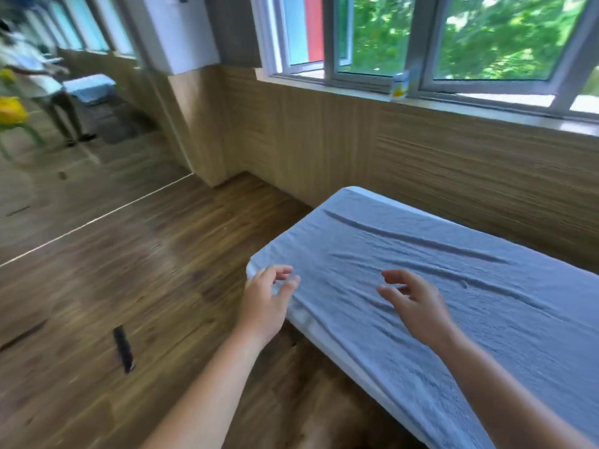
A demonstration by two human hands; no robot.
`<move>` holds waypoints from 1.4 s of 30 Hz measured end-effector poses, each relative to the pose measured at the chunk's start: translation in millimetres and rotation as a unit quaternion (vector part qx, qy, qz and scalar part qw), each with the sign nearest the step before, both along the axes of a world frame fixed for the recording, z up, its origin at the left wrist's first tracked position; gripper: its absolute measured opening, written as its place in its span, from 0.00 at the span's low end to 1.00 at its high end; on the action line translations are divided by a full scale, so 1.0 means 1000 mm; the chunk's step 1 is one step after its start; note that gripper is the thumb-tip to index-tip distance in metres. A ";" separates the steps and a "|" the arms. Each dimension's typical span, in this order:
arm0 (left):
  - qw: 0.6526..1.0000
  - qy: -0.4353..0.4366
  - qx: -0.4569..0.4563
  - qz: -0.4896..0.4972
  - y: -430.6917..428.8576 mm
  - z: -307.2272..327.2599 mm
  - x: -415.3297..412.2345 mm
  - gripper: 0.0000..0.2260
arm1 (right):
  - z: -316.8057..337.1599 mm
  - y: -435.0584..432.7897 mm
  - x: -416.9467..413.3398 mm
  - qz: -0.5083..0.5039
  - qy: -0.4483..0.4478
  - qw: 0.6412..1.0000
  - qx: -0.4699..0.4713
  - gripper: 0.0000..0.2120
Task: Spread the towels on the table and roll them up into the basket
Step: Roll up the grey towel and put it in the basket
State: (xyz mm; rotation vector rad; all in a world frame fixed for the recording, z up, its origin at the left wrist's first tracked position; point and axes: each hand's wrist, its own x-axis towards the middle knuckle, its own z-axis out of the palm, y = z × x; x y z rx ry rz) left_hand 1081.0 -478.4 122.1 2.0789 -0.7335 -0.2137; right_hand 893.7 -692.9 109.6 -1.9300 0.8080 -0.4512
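Towel point(453, 286), grey-blue and creased with long ridges, lies spread flat over the table point(355, 190), covering its top from the near left corner out past the right edge of view. The left hand point(265, 299) is at that near left corner, fingers loosely curled and narrow, gripping nothing; whether the fingertips touch the cloth cannot be told. The right hand point(415, 303) is over the towel just to the right, fingers relaxed and slightly spread, also holding nothing.

The table stands near a wood-panelled wall point(356, 150) under a row of windows point(453, 43) with green foliage outside; a small container point(400, 85) sits on the sill. A dark wood plank floor point(129, 254) runs left, with a small dark object point(123, 348) lying on it. Far left, blurred, a person point(35, 69) stands beside another covered table point(89, 87).
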 end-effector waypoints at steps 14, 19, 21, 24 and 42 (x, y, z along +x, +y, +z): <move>0.983 0.000 0.062 -0.174 -0.230 -0.049 0.189 0.10 | -0.064 -0.171 0.129 -0.165 0.100 0.981 -0.008 0.14; 0.963 -0.047 0.086 -0.252 -0.304 -0.077 0.248 0.12 | -0.088 -0.215 0.163 -0.208 0.159 0.965 -0.032 0.18; 0.946 -0.071 0.107 -0.297 -0.335 -0.098 0.273 0.13 | -0.097 -0.228 0.174 -0.202 0.234 0.949 -0.058 0.23; 0.906 -0.120 0.188 -0.359 -0.379 -0.131 0.302 0.16 | -0.103 -0.245 0.190 -0.164 0.366 0.914 -0.057 0.29; 0.835 -0.211 0.292 -0.417 -0.373 -0.152 0.346 0.24 | -0.118 -0.227 0.233 -0.121 0.437 0.876 -0.165 0.32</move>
